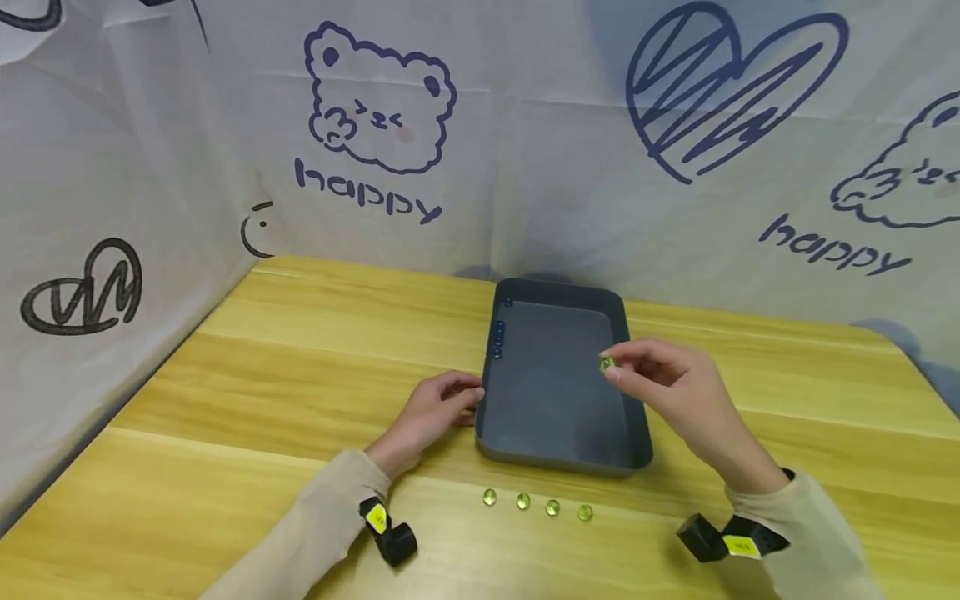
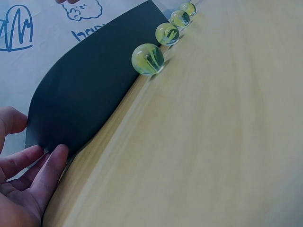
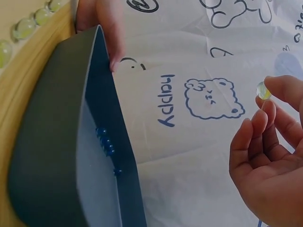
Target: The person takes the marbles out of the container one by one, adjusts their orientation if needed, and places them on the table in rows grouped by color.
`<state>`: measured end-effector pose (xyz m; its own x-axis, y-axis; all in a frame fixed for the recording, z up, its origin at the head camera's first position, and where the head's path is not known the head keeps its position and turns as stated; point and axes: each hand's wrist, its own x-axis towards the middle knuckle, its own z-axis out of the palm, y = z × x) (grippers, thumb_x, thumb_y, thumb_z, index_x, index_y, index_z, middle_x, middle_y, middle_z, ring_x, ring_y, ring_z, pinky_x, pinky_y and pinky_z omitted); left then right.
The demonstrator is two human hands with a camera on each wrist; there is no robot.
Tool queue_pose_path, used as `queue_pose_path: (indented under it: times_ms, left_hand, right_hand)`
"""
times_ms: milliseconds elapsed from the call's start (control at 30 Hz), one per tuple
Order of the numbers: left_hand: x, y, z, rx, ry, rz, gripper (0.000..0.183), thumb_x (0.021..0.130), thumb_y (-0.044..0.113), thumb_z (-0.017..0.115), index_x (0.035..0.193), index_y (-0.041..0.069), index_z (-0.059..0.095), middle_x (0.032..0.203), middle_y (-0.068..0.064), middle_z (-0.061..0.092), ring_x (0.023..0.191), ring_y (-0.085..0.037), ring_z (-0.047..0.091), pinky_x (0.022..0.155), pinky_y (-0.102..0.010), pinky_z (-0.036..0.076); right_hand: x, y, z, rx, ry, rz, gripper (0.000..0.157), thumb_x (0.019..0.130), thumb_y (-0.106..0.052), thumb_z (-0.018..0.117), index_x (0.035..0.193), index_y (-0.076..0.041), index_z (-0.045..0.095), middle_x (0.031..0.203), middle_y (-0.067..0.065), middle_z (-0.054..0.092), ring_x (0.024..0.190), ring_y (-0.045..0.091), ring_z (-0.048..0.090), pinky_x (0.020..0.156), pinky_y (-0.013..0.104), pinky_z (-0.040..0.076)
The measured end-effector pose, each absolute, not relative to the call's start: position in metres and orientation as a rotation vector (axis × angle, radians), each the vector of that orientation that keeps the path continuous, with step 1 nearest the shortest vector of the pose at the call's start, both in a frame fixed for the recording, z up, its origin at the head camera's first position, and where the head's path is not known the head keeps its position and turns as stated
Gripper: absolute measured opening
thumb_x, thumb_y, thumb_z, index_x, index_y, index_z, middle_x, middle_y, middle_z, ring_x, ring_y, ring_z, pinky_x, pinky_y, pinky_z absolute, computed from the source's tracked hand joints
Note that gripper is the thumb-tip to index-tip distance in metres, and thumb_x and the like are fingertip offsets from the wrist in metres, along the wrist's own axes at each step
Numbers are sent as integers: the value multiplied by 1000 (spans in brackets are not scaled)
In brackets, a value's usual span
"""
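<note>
Right hand: the right hand (image 1: 686, 396) pinches a clear glass marble with yellow-green swirls (image 1: 607, 363) between thumb and fingertips; other fingers curl in beside it. Tip grip suits a small, slick sphere and leaves most of it exposed.
Held marble: up above the right long wall of a dark grey, rectangular, open-topped tray (image 1: 558, 392), not touching it. Exact height: can't tell.
Left hand: the left hand (image 1: 431, 412) is loose, fingertips against the outside of the tray's left wall. Probably bracing it against sliding; no finger is seen hooked over the rim.
Blue marbles: small, shiny, dark blue marbles (image 1: 498, 339) lie inside along the left wall, most bunched, one apart toward the far end. Wall likely stops them rolling; exact count blurred by reflections.
Green row: four matching yellow-green glass marbles (image 1: 522, 501) sit on the table in a spaced row, just beside the near short wall. Gaps leave finger access to each; nothing fences them, so a bump could roll one.
Tray edges: raised walls all round, rounded corners, open top gives straight access from above.
Far side: short wall stands near the white printed cloth (image 1: 510, 192); little room there.
Side room: yellow wood-grain table (image 1: 247, 392) runs well out left and right of the tray.
</note>
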<state>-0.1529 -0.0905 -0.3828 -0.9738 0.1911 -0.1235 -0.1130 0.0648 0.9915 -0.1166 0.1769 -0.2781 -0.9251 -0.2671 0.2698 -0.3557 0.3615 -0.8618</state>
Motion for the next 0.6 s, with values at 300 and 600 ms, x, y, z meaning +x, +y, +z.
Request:
queue_pose_path:
  times_ms: [300, 600]
  left_hand:
    - [-154, -93, -384, 71, 2138, 2010, 28, 89, 12, 56, 113, -3, 57, 104, -14, 58, 91, -21, 58, 72, -31, 54]
    - [-153, -92, -385, 66, 2125, 2007, 30, 89, 14, 57, 114, -3, 57, 105, -14, 58, 91, -21, 57, 73, -30, 53]
  right_hand:
    - [-114, 179, -292, 568, -2586, 1683, 21, 86, -18, 63, 104, -6, 64, 90, 7, 62, 75, 20, 57, 64, 28, 50]
    - [-107, 186, -305, 529, -2698, 1686, 22, 86, -21, 63, 102, -7, 64, 88, 11, 61, 74, 27, 57, 61, 33, 51]
